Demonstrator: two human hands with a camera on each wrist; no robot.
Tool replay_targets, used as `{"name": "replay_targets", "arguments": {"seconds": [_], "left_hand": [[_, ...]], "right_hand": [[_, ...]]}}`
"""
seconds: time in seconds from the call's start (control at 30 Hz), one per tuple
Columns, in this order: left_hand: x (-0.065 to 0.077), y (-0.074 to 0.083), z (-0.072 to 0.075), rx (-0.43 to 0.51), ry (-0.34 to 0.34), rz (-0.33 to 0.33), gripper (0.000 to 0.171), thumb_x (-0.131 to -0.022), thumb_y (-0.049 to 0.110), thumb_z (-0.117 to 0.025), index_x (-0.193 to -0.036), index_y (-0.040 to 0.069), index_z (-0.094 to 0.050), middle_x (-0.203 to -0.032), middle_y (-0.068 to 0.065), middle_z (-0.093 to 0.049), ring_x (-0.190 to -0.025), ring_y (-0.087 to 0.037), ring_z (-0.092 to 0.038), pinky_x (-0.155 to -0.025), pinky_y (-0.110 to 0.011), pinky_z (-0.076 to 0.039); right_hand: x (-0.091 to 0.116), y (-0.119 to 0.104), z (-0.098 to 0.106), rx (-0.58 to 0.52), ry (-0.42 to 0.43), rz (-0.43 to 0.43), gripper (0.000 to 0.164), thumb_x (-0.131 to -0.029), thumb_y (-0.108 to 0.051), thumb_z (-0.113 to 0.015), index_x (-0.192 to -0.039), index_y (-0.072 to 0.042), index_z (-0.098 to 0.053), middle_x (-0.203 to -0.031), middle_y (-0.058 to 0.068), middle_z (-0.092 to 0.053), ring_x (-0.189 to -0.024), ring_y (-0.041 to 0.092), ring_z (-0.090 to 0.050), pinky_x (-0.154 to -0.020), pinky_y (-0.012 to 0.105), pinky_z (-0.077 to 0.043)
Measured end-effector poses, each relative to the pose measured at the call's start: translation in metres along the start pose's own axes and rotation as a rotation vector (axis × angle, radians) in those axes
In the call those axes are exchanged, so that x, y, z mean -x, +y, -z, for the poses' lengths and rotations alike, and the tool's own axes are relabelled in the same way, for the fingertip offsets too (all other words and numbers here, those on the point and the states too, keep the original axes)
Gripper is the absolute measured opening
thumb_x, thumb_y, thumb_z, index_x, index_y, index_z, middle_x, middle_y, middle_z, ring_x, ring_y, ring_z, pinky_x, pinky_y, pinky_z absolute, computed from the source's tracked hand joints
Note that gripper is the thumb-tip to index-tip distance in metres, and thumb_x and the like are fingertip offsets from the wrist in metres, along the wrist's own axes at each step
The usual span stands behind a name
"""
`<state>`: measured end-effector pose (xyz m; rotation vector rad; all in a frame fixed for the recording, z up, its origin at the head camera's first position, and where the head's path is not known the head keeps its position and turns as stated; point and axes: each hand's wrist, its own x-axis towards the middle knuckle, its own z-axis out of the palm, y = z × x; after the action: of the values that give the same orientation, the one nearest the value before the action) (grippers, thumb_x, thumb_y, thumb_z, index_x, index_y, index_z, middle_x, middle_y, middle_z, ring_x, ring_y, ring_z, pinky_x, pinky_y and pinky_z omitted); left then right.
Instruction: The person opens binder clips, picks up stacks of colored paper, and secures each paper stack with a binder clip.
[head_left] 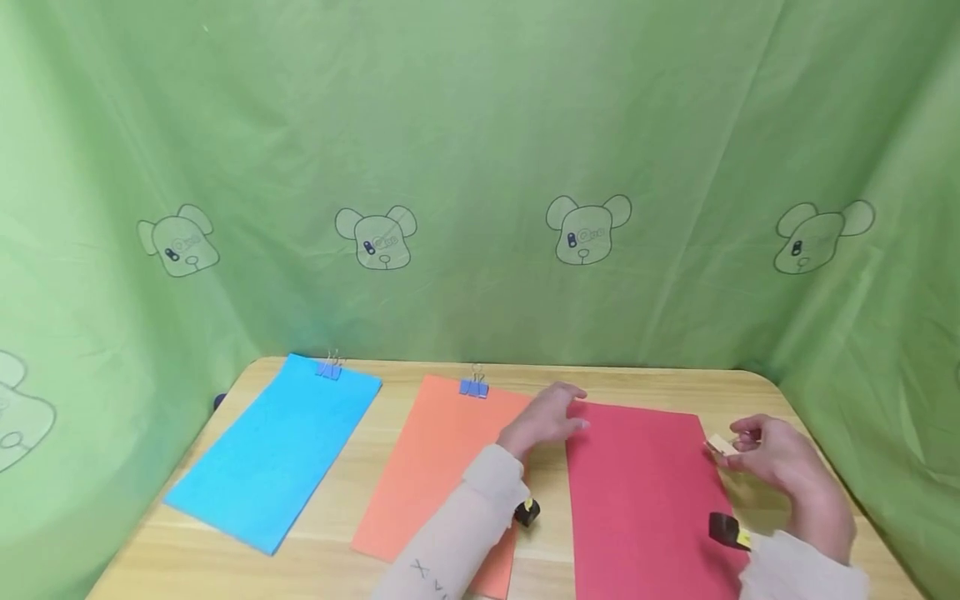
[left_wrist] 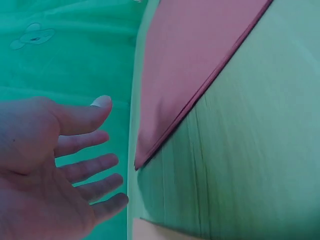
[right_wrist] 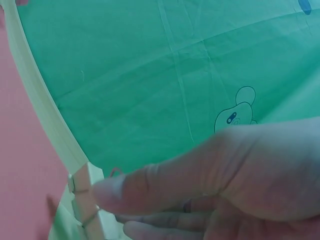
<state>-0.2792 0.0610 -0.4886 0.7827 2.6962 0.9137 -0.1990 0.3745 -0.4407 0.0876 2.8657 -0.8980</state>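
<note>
A stack of red paper [head_left: 645, 500] lies on the right part of the table. Beside its far left corner is my left hand [head_left: 550, 417], fingers spread; in the left wrist view the hand [left_wrist: 55, 165] holds nothing, and the stack's layered edge [left_wrist: 200, 95] shows. My right hand [head_left: 783, 454] pinches a cream binder clip [head_left: 722, 446] close to the red stack's right edge, near the far corner. In the right wrist view, the thumb presses on the clip's body [right_wrist: 90, 197], and its handles are mostly hidden behind the fingers.
Orange paper [head_left: 427, 475] lies left of the red stack, partly under my left forearm, with a blue binder clip [head_left: 474, 388] on its far edge. Farther left is blue paper [head_left: 277, 454] with another blue clip [head_left: 328, 372]. A green curtain [head_left: 480, 125] surrounds the wooden table [head_left: 322, 533].
</note>
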Motion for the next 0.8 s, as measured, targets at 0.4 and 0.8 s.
{"name": "replay_targets", "arguments": {"seconds": [0.4, 0.8], "left_hand": [[-0.014, 0.016, -0.010, -0.237, -0.062, 0.080, 0.065, -0.085, 0.041, -0.085, -0.143, 0.026, -0.060, -0.139, 0.004, -0.056, -0.126, -0.017, -0.052, -0.104, -0.032, -0.043], [-0.024, 0.020, -0.023, -0.397, -0.052, 0.145, 0.067, -0.077, 0.049, -0.089, -0.138, 0.035, -0.063, -0.136, 0.003, -0.050, -0.122, -0.018, -0.043, -0.098, -0.038, -0.041]], "right_hand": [[0.003, 0.000, 0.003, 0.025, 0.043, 0.039, 0.065, -0.079, -0.006, -0.081, -0.128, 0.020, -0.047, -0.108, 0.029, -0.066, -0.100, 0.044, -0.064, -0.073, 0.032, -0.048], [0.009, -0.006, 0.003, 0.068, -0.088, 0.062, 0.058, -0.078, -0.008, -0.082, -0.120, 0.019, -0.054, -0.113, 0.034, -0.064, -0.105, 0.050, -0.061, -0.085, 0.052, -0.051]]}}
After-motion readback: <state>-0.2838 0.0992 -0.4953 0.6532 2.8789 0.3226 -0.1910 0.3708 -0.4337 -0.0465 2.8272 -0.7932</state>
